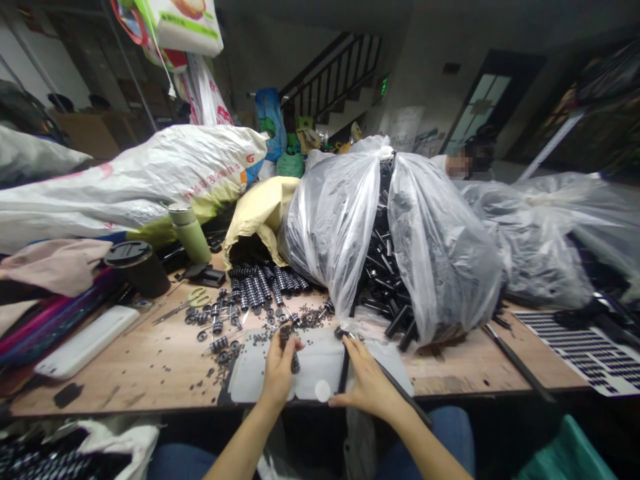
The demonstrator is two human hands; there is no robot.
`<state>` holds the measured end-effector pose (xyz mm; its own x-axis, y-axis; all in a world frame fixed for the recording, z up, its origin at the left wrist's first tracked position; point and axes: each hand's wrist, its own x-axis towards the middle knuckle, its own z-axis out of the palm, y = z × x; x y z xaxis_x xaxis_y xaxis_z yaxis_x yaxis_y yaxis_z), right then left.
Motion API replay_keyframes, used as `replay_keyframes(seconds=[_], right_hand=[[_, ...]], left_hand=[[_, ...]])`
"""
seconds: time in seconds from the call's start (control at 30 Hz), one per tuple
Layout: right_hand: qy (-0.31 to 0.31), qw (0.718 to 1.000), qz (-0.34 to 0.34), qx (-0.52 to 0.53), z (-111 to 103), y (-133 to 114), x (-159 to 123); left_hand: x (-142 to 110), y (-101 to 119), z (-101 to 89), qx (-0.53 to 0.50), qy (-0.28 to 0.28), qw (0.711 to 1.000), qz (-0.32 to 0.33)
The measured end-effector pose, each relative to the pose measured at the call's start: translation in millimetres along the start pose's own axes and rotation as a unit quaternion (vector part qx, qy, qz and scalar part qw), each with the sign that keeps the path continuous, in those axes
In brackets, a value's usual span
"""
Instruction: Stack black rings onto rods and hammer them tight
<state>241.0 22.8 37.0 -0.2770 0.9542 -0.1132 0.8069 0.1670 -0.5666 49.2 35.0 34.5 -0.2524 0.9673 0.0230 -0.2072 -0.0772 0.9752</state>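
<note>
My left hand (279,370) is closed around a short black ribbed piece (295,362), whose lower end shows below the fingers. To the right, my right hand (369,380) has its fingertips on the upper part of a slim black tube (345,367), with the thumb crossing near its lower end. A small dark knob (341,332) sits at the top of that tube. Both hands are over a pale grey mat (250,367) at the table's front edge. A long dark rod (407,397) slants out beneath my right forearm.
A clear plastic bag (435,247) of black tubes bulks up behind my right hand. Ribbed black rollers (255,287) spill from a yellow sack (265,203). Scissors (197,298), a green flask (190,233), a dark cup (137,267) and a white power bank-like block (87,340) stand left.
</note>
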Motion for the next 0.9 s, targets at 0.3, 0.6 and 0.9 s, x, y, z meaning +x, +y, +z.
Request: replay_keyframes(seconds=[0.3, 0.6, 0.9], right_hand=[[0.046, 0.983, -0.149, 0.096, -10.3, -38.6, -6.0], [0.054, 0.969, -0.216, 0.107, -5.5, -62.0, 7.9], [0.02, 0.969, -0.207, 0.132, 2.6, -50.7, 13.9]], left_hand=[[-9.5, 16.9, 17.7, -0.109, -0.055, 0.977, -0.177], [-12.4, 11.0, 22.3, -0.156, -0.033, 0.973, -0.168], [-11.2, 10.5, 25.5, -0.152, -0.022, 0.957, -0.246]])
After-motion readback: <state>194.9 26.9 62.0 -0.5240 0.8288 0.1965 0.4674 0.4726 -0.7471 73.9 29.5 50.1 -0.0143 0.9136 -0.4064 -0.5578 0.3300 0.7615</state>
